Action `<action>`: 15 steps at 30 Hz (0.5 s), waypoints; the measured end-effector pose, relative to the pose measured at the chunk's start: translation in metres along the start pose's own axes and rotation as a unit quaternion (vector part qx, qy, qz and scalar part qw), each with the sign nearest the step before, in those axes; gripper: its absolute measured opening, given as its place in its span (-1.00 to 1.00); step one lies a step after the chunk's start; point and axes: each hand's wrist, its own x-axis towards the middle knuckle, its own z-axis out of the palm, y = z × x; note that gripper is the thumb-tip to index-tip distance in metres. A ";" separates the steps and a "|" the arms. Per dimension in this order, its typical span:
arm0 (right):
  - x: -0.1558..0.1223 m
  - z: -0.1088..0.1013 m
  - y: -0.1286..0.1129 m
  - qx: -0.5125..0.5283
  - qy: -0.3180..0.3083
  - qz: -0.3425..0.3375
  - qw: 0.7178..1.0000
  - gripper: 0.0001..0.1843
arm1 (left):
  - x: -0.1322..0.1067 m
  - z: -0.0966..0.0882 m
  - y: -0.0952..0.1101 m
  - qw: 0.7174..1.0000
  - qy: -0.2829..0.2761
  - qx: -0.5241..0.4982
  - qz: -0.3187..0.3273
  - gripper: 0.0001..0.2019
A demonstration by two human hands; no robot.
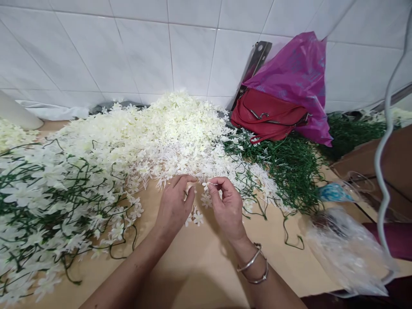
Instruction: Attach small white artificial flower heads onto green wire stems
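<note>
While the right hand [228, 208] pinches a small white blossom [205, 185] between thumb and fingertip, held just over the near edge of the pale heap [180, 128], the left hand [174, 204] curls close by on the left; whether its grip holds anything, I cannot tell. With so slight a hold, the blossom could slip, or its petals crease under uneven thumb pressure. Dropped, it could get lost among the loose blossoms [197, 217] nearer on the counter [193, 268]. Tangled green stems [286, 171] to the right could snag the bracelet [252, 260] if that wrist swings across.
</note>
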 end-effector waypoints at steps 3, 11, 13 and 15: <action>0.001 0.000 -0.001 0.013 0.028 0.014 0.999 -0.87 | 0.022 0.003 0.002 1.000 0.008 0.004 0.010 -0.81; 0.006 -0.001 0.002 0.022 0.102 -0.008 0.995 -0.84 | 0.094 0.045 0.010 0.991 -0.061 0.072 0.092 -0.83; 0.007 -0.002 0.004 0.014 0.112 -0.010 0.994 -0.83 | 0.109 0.059 0.014 0.989 -0.068 0.092 0.089 -0.83; 0.009 -0.003 0.007 0.015 0.115 -0.004 0.993 -0.82 | 0.119 0.070 0.018 0.988 -0.071 0.107 0.083 -0.86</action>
